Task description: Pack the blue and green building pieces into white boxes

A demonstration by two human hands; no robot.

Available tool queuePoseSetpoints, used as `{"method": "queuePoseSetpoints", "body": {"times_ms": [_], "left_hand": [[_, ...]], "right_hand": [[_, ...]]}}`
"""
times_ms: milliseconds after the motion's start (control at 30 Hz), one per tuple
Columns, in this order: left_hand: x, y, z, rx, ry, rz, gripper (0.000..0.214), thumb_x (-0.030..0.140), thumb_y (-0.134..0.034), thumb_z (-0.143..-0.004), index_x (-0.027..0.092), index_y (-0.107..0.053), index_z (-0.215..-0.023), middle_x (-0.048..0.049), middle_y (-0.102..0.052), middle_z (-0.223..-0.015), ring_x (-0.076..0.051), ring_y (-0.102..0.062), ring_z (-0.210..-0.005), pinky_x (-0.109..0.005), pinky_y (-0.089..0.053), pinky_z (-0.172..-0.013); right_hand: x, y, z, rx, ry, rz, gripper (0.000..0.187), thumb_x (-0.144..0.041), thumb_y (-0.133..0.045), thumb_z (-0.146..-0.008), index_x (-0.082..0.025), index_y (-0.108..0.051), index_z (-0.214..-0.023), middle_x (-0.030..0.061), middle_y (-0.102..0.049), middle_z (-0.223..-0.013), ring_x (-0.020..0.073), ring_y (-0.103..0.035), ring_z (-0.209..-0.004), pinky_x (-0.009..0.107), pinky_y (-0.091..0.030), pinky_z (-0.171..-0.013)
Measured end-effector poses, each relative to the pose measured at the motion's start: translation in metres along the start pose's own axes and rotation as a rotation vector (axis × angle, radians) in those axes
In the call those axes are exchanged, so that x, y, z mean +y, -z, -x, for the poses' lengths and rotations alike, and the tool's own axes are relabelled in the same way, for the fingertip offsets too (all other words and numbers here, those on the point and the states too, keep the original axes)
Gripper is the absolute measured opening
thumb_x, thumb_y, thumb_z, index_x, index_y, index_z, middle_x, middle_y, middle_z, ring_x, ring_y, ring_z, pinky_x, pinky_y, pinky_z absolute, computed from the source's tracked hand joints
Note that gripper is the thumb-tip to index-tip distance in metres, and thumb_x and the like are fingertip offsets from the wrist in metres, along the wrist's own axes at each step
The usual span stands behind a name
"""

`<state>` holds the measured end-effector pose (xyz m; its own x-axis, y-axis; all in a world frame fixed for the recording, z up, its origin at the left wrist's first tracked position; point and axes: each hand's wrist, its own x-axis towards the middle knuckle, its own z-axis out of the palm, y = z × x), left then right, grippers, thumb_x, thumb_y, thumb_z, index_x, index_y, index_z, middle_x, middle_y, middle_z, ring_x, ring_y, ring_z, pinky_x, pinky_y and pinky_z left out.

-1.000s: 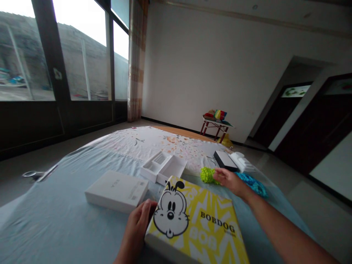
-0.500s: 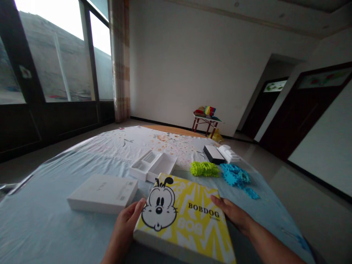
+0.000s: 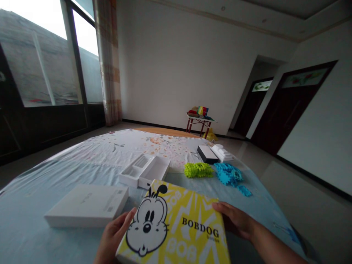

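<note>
We lose the near end of the yellow box [image 3: 189,220] below the bottom edge, and it hides some fingers of the left hand [image 3: 114,234] and right hand [image 3: 238,222]. We cannot read the white box's [image 3: 79,205] small print.

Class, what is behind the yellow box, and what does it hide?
Behind the yellow box, white trays, a green bundle, a blue bundle and a black and white box lie on the tablecloth. It covers part of one tray and some tablecloth; its inside cannot be seen.
</note>
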<state>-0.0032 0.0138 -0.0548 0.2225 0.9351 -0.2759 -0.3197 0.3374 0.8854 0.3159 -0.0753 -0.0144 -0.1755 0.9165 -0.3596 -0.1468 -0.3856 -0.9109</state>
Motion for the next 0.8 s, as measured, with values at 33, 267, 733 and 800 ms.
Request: {"method": "queuePoseSetpoints", "body": {"times_ms": [33, 267, 733, 800], "left_hand": [[0.0, 0.0, 0.0, -0.007, 0.012, -0.003, 0.044, 0.054, -0.072, -0.052, 0.013, -0.061, -0.064, -0.0038, -0.064, -0.053, -0.018, -0.058, -0.046, -0.025, -0.045, -0.043], [-0.005, 0.007, -0.006, -0.039, 0.026, -0.016, 0.05, 0.056, -0.073, -0.049, 0.013, -0.066, -0.074, -0.0038, -0.066, -0.058, -0.021, -0.06, -0.052, -0.029, -0.05, -0.051], [-0.003, 0.003, -0.011, 0.099, -0.075, -0.366, 0.061, 0.071, -0.062, -0.045, 0.017, -0.072, -0.071, -0.008, -0.07, -0.078, -0.021, -0.063, -0.074, -0.023, -0.051, -0.069], [-0.007, 0.007, -0.013, 0.104, -0.071, -0.366, 0.061, 0.071, -0.062, -0.046, 0.017, -0.071, -0.071, -0.0078, -0.07, -0.077, -0.022, -0.064, -0.074, -0.023, -0.051, -0.069]], "right_hand": [[0.0, 0.005, 0.001, -0.042, -0.028, 0.047, 0.043, -0.049, -0.059, -0.071, -0.016, -0.062, -0.1, 0.0115, -0.068, -0.096, 0.0258, -0.063, -0.091, 0.039, -0.046, -0.084], [-0.019, 0.029, -0.002, -0.092, 0.001, 0.227, 0.049, -0.054, -0.053, -0.073, -0.014, -0.061, -0.1, 0.0131, -0.067, -0.092, 0.0258, -0.064, -0.085, 0.039, -0.048, -0.079], [-0.152, 0.071, -0.12, 0.498, 0.269, -0.084, 0.045, -0.048, -0.055, -0.076, -0.021, -0.049, -0.111, 0.0042, -0.061, -0.074, 0.019, -0.062, -0.068, 0.037, -0.054, -0.061], [-0.157, 0.075, -0.15, 0.601, 0.264, -0.056, 0.044, -0.049, -0.054, -0.076, -0.021, -0.05, -0.109, 0.0026, -0.059, -0.072, 0.0176, -0.06, -0.066, 0.036, -0.054, -0.058]]}}
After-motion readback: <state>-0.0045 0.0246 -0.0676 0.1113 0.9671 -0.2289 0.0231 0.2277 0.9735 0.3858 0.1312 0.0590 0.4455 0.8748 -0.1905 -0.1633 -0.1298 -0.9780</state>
